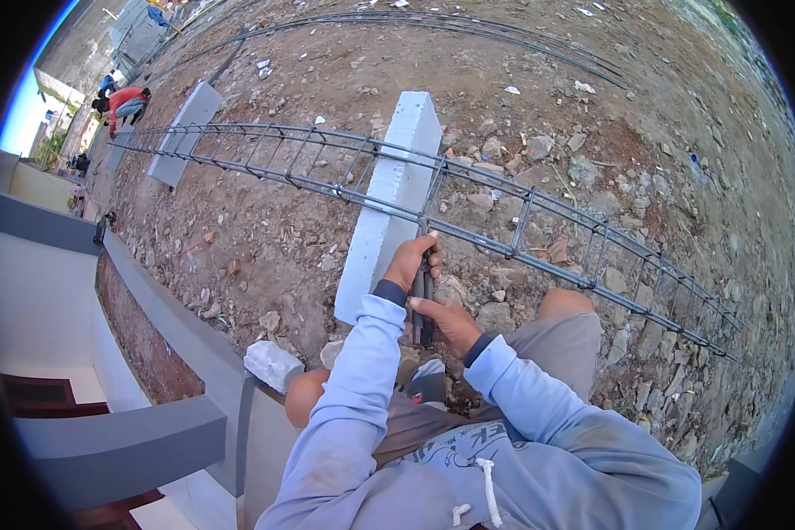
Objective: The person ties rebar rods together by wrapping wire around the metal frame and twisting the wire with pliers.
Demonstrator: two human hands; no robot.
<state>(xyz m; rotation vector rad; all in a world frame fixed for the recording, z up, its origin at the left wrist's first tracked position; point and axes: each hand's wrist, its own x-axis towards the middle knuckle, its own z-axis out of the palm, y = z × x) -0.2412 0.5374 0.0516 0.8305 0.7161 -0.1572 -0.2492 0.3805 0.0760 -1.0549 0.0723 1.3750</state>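
Both hands are together between my knees, just below the near bars of a long rebar cage. My left hand is closed around the upper end of a dark, narrow metal object, its fingertips close to the cage. My right hand grips the same object lower down, thumb across it. The fingers partly cover it, so its exact kind cannot be made out. Beneath the cage, a pale block lies crosswise on the ground, left of my hands.
Another pale block supports the cage farther off, where a person in red bends over its end. Loose rebar lies beyond. A white rock sits by a low grey wall. Rubble covers the ground.
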